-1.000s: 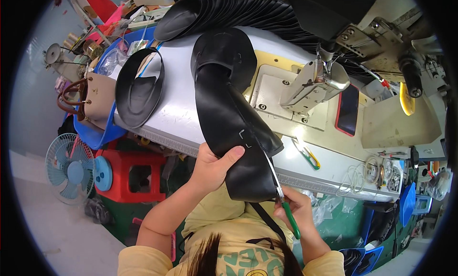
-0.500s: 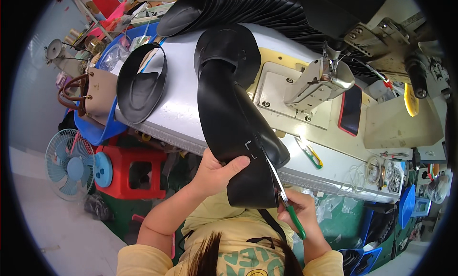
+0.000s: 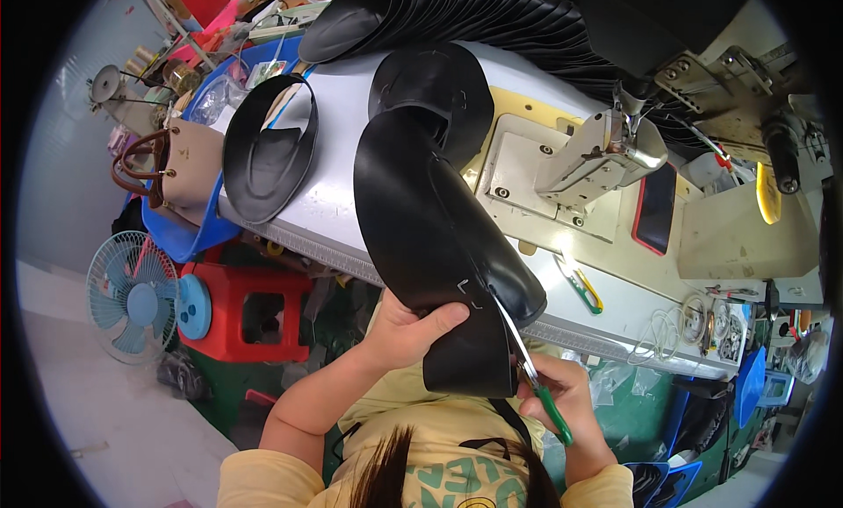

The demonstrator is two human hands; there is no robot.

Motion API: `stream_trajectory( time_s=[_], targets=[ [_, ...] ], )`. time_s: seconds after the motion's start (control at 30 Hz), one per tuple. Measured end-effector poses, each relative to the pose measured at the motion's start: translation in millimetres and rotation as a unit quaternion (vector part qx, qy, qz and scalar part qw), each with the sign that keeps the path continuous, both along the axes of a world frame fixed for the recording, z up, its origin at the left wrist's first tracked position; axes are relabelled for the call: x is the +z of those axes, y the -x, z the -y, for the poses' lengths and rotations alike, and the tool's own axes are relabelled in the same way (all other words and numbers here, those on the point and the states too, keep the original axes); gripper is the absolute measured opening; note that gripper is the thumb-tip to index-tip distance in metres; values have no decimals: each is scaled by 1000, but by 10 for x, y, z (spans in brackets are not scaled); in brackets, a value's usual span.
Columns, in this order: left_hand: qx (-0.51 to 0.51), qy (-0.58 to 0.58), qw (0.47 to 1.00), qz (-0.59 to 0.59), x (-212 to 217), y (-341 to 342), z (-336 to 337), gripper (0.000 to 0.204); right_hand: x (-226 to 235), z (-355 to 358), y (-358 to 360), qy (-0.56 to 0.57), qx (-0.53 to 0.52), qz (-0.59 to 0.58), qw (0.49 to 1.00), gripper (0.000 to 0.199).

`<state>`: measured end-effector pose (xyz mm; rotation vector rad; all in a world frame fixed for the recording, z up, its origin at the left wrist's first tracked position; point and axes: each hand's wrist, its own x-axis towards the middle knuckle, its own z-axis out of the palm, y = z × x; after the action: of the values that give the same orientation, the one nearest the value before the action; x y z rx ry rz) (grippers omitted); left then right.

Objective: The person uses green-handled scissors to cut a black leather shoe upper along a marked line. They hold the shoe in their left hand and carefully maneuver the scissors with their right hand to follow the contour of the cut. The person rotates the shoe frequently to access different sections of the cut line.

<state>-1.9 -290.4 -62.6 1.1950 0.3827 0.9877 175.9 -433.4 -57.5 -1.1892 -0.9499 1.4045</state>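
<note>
A long black leather-like piece [image 3: 413, 209] runs from the table toward me, with small pale marks near its lower part. My left hand [image 3: 413, 331] grips its left edge, thumb on top and fingers hidden beneath. Closed on green-handled scissors [image 3: 532, 367], my right hand [image 3: 562, 387] holds them at the right edge of the piece. Their blades point up and away from me, lying along the edge beside a rounded fold. The far end of the piece meets a wider black part [image 3: 430, 91] resting on the table.
A sewing machine [image 3: 606, 148] stands right of the piece, a phone [image 3: 654, 209] and yellow-green thread snips [image 3: 580, 284] near it. Left lie a black oval piece [image 3: 272, 161] and a beige handbag [image 3: 191, 170]. Stacked black pieces [image 3: 474, 21] line the back. A fan [image 3: 140, 302] and red stool [image 3: 241, 319] stand below.
The view has shifted slightly, so most things sit a little differently in the picture. Both hands keep their hold, and the scissors stay at the same edge of the black piece.
</note>
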Motion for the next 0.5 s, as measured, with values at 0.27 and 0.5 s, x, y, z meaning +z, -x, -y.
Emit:
stream_trajectory(
  time_s=[0.27,0.5],
  targets=[
    [-14,26,999,-12,-91,84,85,28,-18,-44,-34,-58,-4,149,987,59],
    [431,-403,801,-96,764,454,-213,23,290,-173,-150,-153,99,466,866,50]
  ],
)
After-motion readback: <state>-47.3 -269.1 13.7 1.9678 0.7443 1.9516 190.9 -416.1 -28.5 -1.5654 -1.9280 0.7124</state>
